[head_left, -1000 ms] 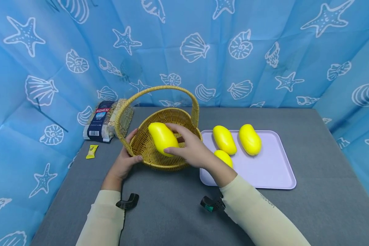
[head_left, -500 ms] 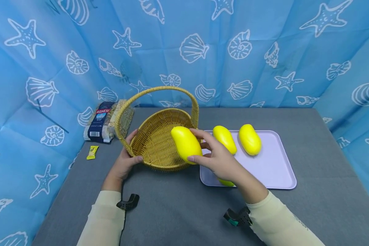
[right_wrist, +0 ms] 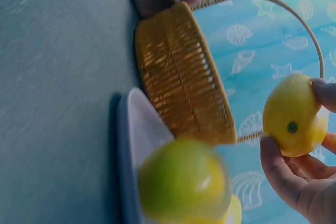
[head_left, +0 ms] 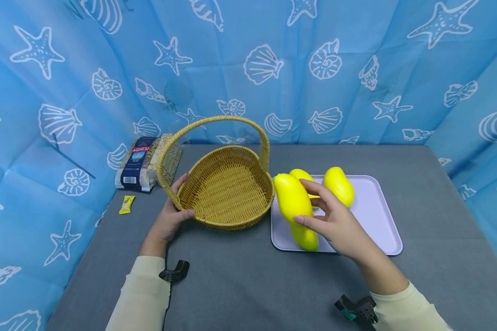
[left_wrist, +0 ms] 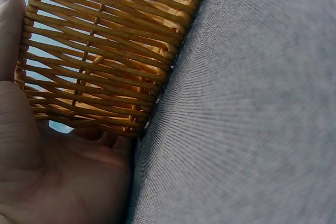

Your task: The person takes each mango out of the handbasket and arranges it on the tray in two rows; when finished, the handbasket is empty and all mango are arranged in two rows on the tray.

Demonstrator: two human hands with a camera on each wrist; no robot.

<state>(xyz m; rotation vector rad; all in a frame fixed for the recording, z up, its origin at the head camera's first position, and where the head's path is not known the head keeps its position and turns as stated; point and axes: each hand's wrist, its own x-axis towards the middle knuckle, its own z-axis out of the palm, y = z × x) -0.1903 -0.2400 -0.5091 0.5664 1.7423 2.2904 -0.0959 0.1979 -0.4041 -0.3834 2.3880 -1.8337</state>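
Note:
My right hand (head_left: 341, 225) pinches a yellow mango (head_left: 291, 193) between thumb and fingers, above the left side of the lilac tray (head_left: 372, 225). In the right wrist view a dark green dot marks the end of that mango (right_wrist: 294, 103). My left hand (head_left: 169, 221) grips the left side of the woven basket (head_left: 228, 224), its thumb at the rim. The basket stands upright on the table, handle raised, its woven bottom in sight. Several other mangoes lie on the tray: a front one (head_left: 305, 240), partly hidden by the held mango, and another (head_left: 338, 187) at the back.
A pasta bag (head_left: 137, 163) lies behind the basket's left side, against the blue shell-print curtain (head_left: 294, 92). Near it is a small yellow wrapped packet (head_left: 126, 205). Grey cloth (head_left: 240, 276) covers the table. The tray's left edge is close beside the basket.
My right hand has carried the mango rightward, from over the basket to over the tray. My left hand and the basket have stayed in place.

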